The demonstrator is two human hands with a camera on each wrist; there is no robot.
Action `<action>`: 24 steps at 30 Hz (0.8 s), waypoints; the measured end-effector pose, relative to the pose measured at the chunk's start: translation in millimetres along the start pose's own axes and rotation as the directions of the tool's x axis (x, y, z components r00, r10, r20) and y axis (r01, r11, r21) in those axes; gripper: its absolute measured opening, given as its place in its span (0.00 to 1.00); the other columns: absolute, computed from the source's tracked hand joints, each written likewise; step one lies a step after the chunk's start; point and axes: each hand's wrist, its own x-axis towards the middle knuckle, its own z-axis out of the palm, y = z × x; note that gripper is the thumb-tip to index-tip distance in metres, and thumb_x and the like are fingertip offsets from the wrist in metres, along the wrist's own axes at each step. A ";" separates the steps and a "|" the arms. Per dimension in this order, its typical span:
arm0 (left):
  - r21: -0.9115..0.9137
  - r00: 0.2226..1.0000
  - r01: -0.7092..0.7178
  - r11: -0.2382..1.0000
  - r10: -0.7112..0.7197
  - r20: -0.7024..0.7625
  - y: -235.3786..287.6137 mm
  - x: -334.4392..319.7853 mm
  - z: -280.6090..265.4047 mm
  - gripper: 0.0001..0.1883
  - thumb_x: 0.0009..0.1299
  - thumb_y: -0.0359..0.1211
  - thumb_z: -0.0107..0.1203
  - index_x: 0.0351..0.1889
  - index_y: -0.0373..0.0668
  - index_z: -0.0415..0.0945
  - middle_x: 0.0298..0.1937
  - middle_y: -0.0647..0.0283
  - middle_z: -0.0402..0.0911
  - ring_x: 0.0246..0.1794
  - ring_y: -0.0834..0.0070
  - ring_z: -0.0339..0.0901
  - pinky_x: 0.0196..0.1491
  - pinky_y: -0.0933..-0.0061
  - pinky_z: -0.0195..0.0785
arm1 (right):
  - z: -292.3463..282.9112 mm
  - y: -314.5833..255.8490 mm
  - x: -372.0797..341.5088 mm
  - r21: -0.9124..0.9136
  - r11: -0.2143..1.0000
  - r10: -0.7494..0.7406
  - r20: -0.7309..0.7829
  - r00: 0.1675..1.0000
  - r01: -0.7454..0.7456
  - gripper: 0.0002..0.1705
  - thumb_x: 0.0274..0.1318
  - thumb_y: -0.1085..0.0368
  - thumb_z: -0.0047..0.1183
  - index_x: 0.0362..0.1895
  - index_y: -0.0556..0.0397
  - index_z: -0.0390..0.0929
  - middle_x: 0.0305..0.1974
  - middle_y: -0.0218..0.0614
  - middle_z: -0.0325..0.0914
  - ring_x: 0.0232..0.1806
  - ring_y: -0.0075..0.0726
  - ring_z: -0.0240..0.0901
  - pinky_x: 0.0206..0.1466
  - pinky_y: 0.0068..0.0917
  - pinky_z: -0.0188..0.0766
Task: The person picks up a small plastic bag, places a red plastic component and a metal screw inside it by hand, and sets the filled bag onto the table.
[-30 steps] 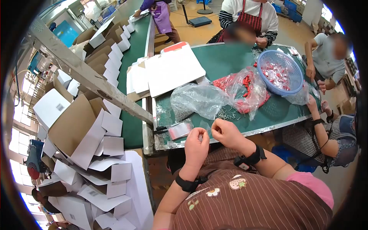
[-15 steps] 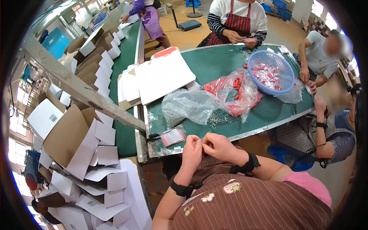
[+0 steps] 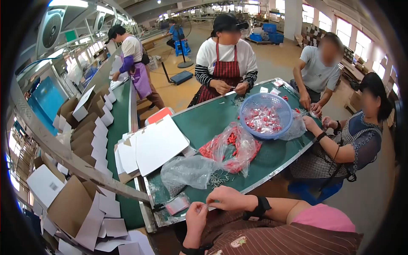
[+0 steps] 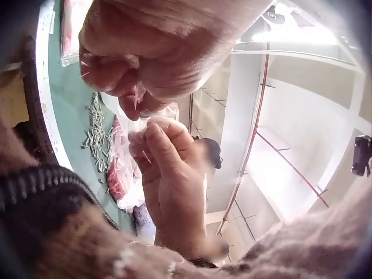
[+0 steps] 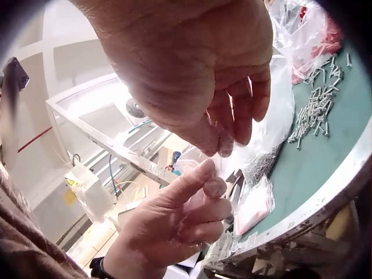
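Note:
In the head view my left hand [image 3: 196,219] and right hand [image 3: 227,198] meet at the near table edge, fingertips almost together. My left fingers are curled and pinch a small clear plastic bag [image 4: 138,97], mostly hidden inside the hand. Thumb and forefinger of my right hand [image 5: 192,75] also pinch at clear film beside it. Just beyond the hands lie loose screws [image 3: 218,179] and a packet of small clear bags [image 3: 177,205]. A large clear bag [image 3: 187,172] holds more screws; another bag holds red plastic plugs [image 3: 208,149].
A blue basket [image 3: 266,135] of small packed bags stands at the far right of the green table [image 3: 191,120]. White cardboard sheets [image 3: 161,144] lie to the left. Open boxes [image 3: 76,208] fill the left side, behind a metal post [image 3: 85,157]. Other people sit or stand around the table.
The head view has tilted up and turned, showing more of the room and the other people. My hands stay close together, fingertips pinching.

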 end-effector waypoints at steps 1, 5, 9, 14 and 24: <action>-0.014 0.998 0.057 0.998 -0.057 -0.017 0.3 -0.4 -0.7 0.05 0.61 0.29 0.55 0.30 0.36 0.72 0.24 0.67 0.74 0.24 0.85 0.68 0.29 0.83 0.62 | 0.9 2.8 -1.5 -0.020 0.999 0.050 -0.001 0.999 -0.050 0.09 0.45 0.62 0.54 0.32 0.50 0.75 0.31 0.35 0.75 0.38 0.42 0.70 0.43 0.38 0.65; -0.191 0.987 0.159 0.969 -0.160 0.010 -10.6 -0.2 -1.9 0.05 0.61 0.29 0.56 0.29 0.38 0.72 0.23 0.69 0.74 0.21 0.87 0.66 0.24 0.85 0.59 | 2.5 7.2 -7.5 0.021 0.994 0.111 -0.043 0.993 -0.110 0.07 0.48 0.61 0.52 0.31 0.50 0.75 0.28 0.37 0.74 0.36 0.43 0.71 0.39 0.35 0.67; -0.361 0.952 0.297 0.884 -0.304 0.039 -7.9 -1.3 -8.2 0.05 0.60 0.28 0.57 0.28 0.38 0.72 0.22 0.69 0.74 0.18 0.87 0.64 0.18 0.86 0.54 | 3.1 16.8 -10.2 0.069 0.986 0.155 -0.052 0.987 -0.151 0.07 0.48 0.62 0.52 0.31 0.49 0.75 0.28 0.37 0.74 0.36 0.43 0.71 0.38 0.36 0.67; -0.278 0.967 0.242 0.930 -0.255 -0.010 -17.9 2.3 -12.8 0.04 0.59 0.28 0.56 0.27 0.38 0.73 0.22 0.68 0.74 0.19 0.86 0.65 0.20 0.85 0.57 | 1.2 54.2 -0.7 -0.273 0.902 0.265 -0.259 0.929 -0.334 0.12 0.46 0.59 0.54 0.35 0.50 0.74 0.32 0.38 0.72 0.37 0.44 0.71 0.39 0.36 0.69; -0.117 0.985 0.112 0.987 -0.126 -0.119 -43.3 5.6 -13.4 0.06 0.55 0.24 0.57 0.24 0.38 0.70 0.21 0.67 0.72 0.22 0.81 0.69 0.28 0.82 0.62 | 24.9 94.9 24.5 -0.527 0.767 0.258 -0.269 0.928 -0.366 0.09 0.42 0.67 0.49 0.31 0.56 0.71 0.33 0.44 0.70 0.35 0.46 0.73 0.35 0.36 0.72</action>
